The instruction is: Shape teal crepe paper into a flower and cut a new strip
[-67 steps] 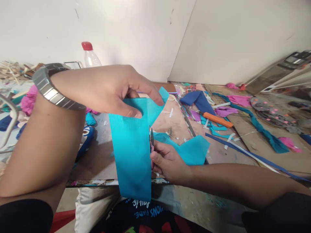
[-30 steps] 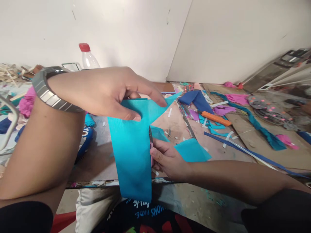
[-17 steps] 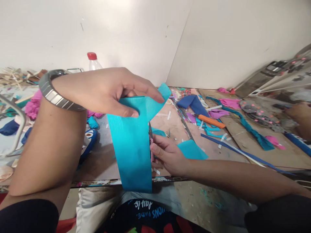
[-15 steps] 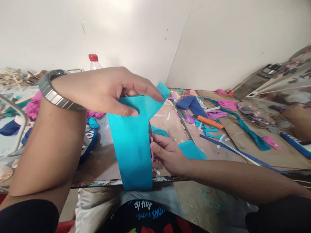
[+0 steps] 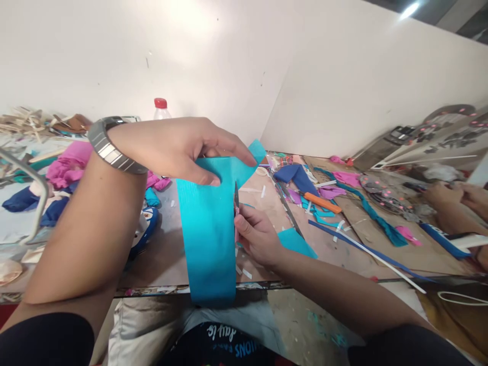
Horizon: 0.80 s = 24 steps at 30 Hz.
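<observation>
My left hand (image 5: pixel 179 147), with a metal watch on its wrist, pinches the top edge of a wide turquoise paper strip (image 5: pixel 208 234) that hangs down past the table's front edge. My right hand (image 5: pixel 257 236) is closed round small scissors (image 5: pixel 236 203); their blades point up along the strip's right edge, just below my left fingers. A cut turquoise piece (image 5: pixel 295 241) lies on the table behind my right wrist.
The worktable (image 5: pixel 160 254) is littered with paper scraps: pink (image 5: pixel 70 162), dark blue (image 5: pixel 295 175), a twisted teal length (image 5: pixel 375 221). An orange cutter (image 5: pixel 322 202) lies mid-table, a red-capped bottle (image 5: pixel 160 108) by the wall. Another person's hands (image 5: pixel 452 198) are at the far right.
The scissors have climbed the strip's right edge toward my left fingers. The cut piece has dropped flatter on the table. The view has lifted and another person's hands now show at right.
</observation>
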Available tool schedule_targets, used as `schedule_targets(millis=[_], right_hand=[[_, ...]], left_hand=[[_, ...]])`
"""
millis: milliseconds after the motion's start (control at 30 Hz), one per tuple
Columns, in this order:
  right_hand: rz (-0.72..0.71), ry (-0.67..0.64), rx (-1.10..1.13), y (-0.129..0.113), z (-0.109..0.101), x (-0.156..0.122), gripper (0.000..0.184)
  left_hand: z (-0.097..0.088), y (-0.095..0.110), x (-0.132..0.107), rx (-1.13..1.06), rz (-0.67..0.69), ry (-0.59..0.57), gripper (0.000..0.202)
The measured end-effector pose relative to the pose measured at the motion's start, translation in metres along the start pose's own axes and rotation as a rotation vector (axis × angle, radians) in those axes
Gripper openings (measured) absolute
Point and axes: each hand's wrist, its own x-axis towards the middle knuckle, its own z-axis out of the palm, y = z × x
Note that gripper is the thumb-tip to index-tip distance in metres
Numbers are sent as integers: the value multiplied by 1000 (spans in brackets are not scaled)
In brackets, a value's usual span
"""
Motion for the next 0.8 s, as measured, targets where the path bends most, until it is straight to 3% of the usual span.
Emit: schedule_targets(millis=[500, 800], right_hand=[[-129, -3, -80, 7, -5, 1, 47], [-130, -23, -93, 2, -5, 0, 48]], left_hand=[[4, -4, 4, -29, -29, -11, 57], [2, -6, 1, -37, -23, -13, 56]])
